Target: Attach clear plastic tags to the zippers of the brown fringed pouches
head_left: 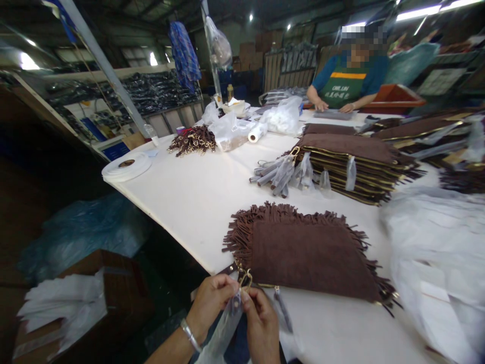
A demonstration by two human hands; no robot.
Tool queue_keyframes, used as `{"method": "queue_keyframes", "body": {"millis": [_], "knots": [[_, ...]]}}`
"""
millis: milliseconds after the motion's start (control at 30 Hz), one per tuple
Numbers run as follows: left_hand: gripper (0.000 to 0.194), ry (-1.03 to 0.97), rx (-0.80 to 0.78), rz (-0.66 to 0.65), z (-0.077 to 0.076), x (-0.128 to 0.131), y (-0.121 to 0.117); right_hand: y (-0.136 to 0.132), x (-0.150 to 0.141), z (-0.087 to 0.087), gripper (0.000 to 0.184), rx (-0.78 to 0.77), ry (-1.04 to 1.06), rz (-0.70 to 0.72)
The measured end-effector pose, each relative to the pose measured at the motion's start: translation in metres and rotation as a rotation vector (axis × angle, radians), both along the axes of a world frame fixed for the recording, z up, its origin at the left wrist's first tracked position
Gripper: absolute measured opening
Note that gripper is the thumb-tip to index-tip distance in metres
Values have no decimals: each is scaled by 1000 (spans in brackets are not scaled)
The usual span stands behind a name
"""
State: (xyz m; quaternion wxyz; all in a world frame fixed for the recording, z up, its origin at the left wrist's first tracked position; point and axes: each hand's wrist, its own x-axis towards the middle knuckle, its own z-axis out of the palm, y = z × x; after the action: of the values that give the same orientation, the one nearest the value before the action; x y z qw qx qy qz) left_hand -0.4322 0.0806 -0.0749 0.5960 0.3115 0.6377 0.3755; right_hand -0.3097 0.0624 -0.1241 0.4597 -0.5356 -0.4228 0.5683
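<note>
A dark brown fringed pouch (303, 255) lies flat on the white table, its zipper edge toward me. At its near left corner hangs a gold clasp (245, 279), joined to a strap with a clear plastic sleeve (224, 331) over it. My left hand (212, 302) pinches the sleeved strap just below the clasp, a silver bracelet on its wrist. From the other side, my right hand (261, 318) also pinches the strap close to the clasp. A plastic-wrapped zipper pull (282, 309) dangles at the pouch's near edge.
Behind the pouch stands a stack of brown pouches (348, 151) with wrapped straps. White plastic bags (435, 242) lie at right, a white tape roll (127, 166) and a pile of straps (194, 140) at left. A cardboard box (109, 293) is below. A co-worker (346, 86) works across the table.
</note>
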Motion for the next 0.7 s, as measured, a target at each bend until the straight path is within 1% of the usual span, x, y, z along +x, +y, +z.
{"method": "queue_keyframes", "body": {"millis": [267,400,500,633,700], "knots": [[28,-34,-149,8,2,-3,3,1,2,-2,27,-20,25,6],[30,-9,-143,-5,5,-4,5,3,4,-5,26,-4,59,3],[33,-55,-130,4,5,-2,4,3,5,-5,25,8,65,6],[27,-116,-122,73,3,2,0,3,6,-4,26,-29,61,31],[23,-126,-143,109,1,4,-1,2,6,-4,27,-41,71,41]]}}
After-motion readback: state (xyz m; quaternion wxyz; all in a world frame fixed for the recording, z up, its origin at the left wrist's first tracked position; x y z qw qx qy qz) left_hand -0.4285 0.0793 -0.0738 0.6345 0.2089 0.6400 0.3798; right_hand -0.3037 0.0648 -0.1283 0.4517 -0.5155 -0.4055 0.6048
